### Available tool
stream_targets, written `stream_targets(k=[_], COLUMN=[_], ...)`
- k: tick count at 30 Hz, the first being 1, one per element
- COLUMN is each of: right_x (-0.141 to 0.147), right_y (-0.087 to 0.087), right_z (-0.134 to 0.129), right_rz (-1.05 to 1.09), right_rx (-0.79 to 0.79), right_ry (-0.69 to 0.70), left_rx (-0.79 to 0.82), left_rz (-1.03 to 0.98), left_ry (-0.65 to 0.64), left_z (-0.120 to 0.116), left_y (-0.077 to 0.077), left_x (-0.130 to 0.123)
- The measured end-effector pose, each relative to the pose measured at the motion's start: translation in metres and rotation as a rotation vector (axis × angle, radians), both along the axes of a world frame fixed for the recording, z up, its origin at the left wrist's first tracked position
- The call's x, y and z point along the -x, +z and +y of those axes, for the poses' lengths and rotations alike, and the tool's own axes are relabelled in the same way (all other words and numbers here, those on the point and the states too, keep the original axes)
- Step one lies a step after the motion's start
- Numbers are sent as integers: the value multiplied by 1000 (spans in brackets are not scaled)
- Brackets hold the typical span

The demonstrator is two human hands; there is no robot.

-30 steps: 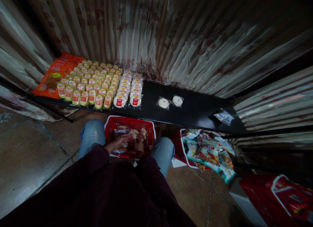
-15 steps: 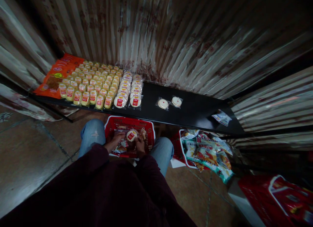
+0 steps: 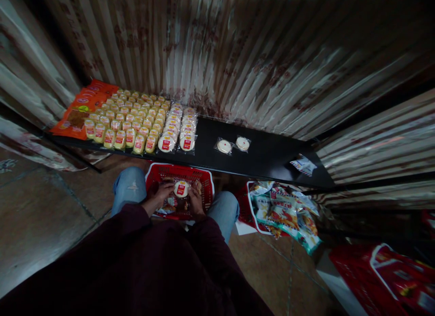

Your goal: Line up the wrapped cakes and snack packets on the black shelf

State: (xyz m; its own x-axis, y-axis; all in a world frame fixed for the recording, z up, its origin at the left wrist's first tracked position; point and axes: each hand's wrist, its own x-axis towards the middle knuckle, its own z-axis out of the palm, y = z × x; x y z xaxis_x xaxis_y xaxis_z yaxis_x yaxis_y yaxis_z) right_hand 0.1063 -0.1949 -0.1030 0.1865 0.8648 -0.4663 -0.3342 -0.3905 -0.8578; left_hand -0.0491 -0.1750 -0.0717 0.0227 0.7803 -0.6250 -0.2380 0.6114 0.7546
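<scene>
Between my knees stands a red plastic basket (image 3: 204, 183) with wrapped snacks in it. Over it, my left hand (image 3: 162, 192) and my right hand (image 3: 196, 198) together hold a round white pastry in a clear wrapper with a red label (image 3: 181, 188). Just beyond the basket runs a low black shelf (image 3: 268, 159). On the shelf's left part lie rows of round white pastries (image 3: 176, 132), small yellow cakes (image 3: 131, 123) and orange packets (image 3: 79, 112). Two single wrapped pastries (image 3: 233, 145) lie apart near the shelf's middle.
A small white packet (image 3: 303, 165) lies at the shelf's right end. On the floor to my right is another red basket with green and orange snack bags (image 3: 285, 211). Red bags (image 3: 390, 275) sit at the lower right. Corrugated metal walls stand behind and on both sides.
My hands were down among the snacks in the basket; now they have lifted one round wrapped pastry up above it, held between both hands. The view has shifted slightly.
</scene>
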Motion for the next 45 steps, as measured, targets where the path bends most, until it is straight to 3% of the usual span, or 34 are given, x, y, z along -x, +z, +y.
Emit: stream_targets(k=[6,14,21,25,33,38,45], right_x=[4,11,9,10,25,31,23], right_y=[14,22,24,30,38,39,39], right_z=[-2,0,1,2,-3,-8,-2], right_rz=[104,147,-83,-407,-869,-939,-992], right_rx=[-69,-27,-64,-211,-443,-528,-451], right_ry=[98,-48,-68,-21,144,224,111], left_rx=[-65,-157,-213,-203,-70,25,121], left_rz=[33,254,425,294,-117,-156,-264], left_ry=[59,32,30,4,119,275,336], left_z=[2,9,6,-2,-6,-2,6], left_y=[4,9,13,18,28,29,36], left_x=[-5,-15,-23,-29,-35,-32,-26])
